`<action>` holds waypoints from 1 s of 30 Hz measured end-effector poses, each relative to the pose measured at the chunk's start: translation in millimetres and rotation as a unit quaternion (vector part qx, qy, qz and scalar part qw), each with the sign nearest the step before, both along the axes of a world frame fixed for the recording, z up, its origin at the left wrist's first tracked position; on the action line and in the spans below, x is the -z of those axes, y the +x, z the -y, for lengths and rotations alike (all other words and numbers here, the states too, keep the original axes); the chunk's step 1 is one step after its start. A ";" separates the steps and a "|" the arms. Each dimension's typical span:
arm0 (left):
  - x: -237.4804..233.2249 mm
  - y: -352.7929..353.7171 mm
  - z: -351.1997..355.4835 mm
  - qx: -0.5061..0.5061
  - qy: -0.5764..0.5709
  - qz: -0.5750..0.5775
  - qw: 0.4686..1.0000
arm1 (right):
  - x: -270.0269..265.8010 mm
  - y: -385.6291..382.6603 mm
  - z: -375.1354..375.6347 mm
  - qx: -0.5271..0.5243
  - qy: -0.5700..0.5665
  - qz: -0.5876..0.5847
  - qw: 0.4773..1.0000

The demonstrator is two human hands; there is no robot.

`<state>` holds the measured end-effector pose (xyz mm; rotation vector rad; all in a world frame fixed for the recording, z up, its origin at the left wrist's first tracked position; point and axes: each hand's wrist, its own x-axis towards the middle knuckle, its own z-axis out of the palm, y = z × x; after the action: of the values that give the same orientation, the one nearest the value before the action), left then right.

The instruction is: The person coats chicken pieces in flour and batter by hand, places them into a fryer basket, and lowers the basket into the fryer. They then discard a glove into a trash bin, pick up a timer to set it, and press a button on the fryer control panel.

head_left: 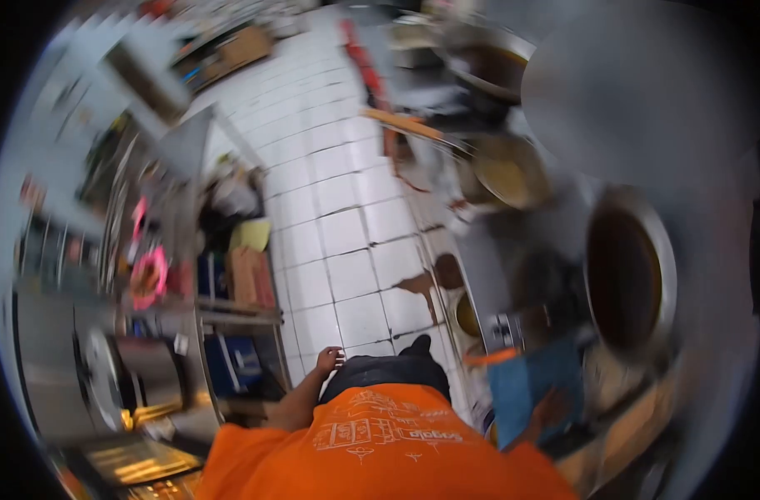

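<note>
My left hand (331, 359) hangs beside my dark trousers over the tiled floor, fingers a little apart and nothing in them. On the other side, my right hand (551, 407) overlaps a flat blue sheet or cloth (517, 386) at the front of the cooking counter. Its fingers are smeared by motion, so I cannot tell whether they grip the blue thing. An orange strip (491, 357) lies at the sheet's upper left edge. Beyond it stands a large round pan (668, 279) of dark brown liquid.
A pan (536, 167) with a long wooden handle (409, 123) sticks out over the aisle. Farther back sits another wide pan (520, 52) of dark liquid. Left are a metal rack with cardboard boxes (250, 277), a pink-rimmed basket (150, 273) and a steel pot (138, 379). White tiles (326, 217) run between.
</note>
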<state>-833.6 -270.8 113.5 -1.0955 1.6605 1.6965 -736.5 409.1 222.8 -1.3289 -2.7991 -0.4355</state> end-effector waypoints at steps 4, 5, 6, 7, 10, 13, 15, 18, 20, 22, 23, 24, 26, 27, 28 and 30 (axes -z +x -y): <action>33.6 3.4 -6.2 0.098 -0.079 -0.105 0.986 | -38.3 -63.7 32.2 -0.087 0.128 -0.030 0.987; 41.2 5.9 -11.3 0.061 -0.060 -0.129 0.988 | -52.3 -93.3 56.7 -0.144 0.132 -0.035 0.980; 44.8 5.7 -10.4 0.037 -0.044 -0.158 0.986 | -62.2 -112.4 87.9 -0.230 0.064 -0.141 0.961; 50.5 10.6 -3.0 0.034 -0.018 -0.155 0.987 | -72.8 -126.9 124.4 -0.300 -0.009 -0.238 0.924; 64.3 13.0 28.2 0.031 0.012 -0.170 0.985 | -79.6 -204.7 248.1 -0.513 -0.275 -0.393 0.712; 67.4 26.5 77.4 -0.061 0.002 -0.160 0.985 | -60.4 -258.7 369.5 -0.466 -0.620 -0.051 0.629; 47.8 42.2 121.1 -0.136 0.001 -0.151 0.979 | -49.1 -276.2 449.4 -0.486 -0.682 0.137 0.530; 43.0 71.8 186.3 -0.013 0.026 -0.161 0.987 | -18.9 -282.9 553.6 -0.528 -0.653 0.385 0.383; -2.6 100.6 218.5 0.110 0.037 -0.107 0.988 | -2.8 -278.2 607.4 -0.602 -0.549 0.494 0.302; -76.1 128.2 214.3 0.012 0.151 0.026 0.988 | -14.0 -270.3 694.7 -0.720 -0.309 0.543 0.302; -98.7 138.9 213.7 -0.033 0.188 0.088 0.978 | 4.5 -268.8 729.6 -0.738 -0.187 0.553 0.339; -70.8 155.1 217.2 -0.036 0.214 0.108 0.970 | 53.3 -278.7 761.0 -0.838 -0.177 0.411 0.312; -37.9 179.5 218.1 -0.043 0.263 0.144 0.953 | 32.5 -268.4 860.4 -0.867 -0.362 0.275 0.204; -24.6 189.7 213.2 -0.064 0.205 0.141 0.966 | 27.0 -257.6 911.6 -0.827 -0.425 0.300 0.213; -2.6 201.3 205.2 -0.032 0.112 0.133 0.984 | -12.1 -235.7 958.2 -0.788 -0.474 0.325 0.223; 34.7 216.3 188.6 0.028 -0.079 0.121 0.989 | -35.3 -208.7 1037.1 -0.765 -0.520 0.332 0.185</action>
<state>-617.2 -459.4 78.7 -1.2627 1.6726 1.3553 -945.2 -628.0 258.1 -1.6340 1.4217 -0.7632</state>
